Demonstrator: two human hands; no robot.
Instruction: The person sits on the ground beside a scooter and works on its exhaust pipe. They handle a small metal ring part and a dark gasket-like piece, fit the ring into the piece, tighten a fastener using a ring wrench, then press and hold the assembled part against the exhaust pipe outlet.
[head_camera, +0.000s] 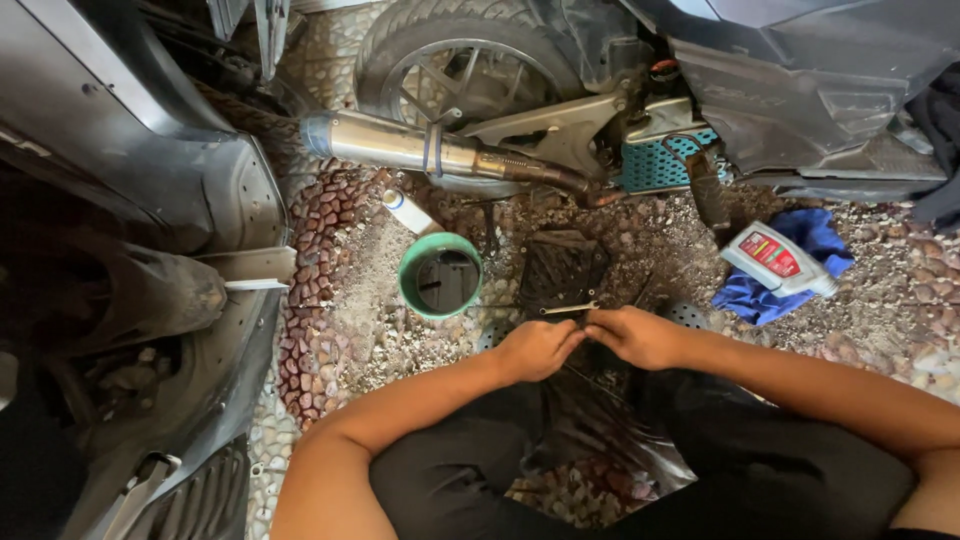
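Lower centre of frame: left hand and right hand are brought together, fingertips touching, each grip narrowed on a small dark part; what it is cannot be told. A wrench lies just above, a green cup to its left.

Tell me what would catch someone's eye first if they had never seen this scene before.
Probably the long shiny exhaust pipe running across the top, below the scooter's rear wheel. Next, the green bucket standing on the pebbled ground near the centre, and the grey oil bottle lying on a blue rag at right. At bottom centre the left hand and right hand meet over something small and dark.
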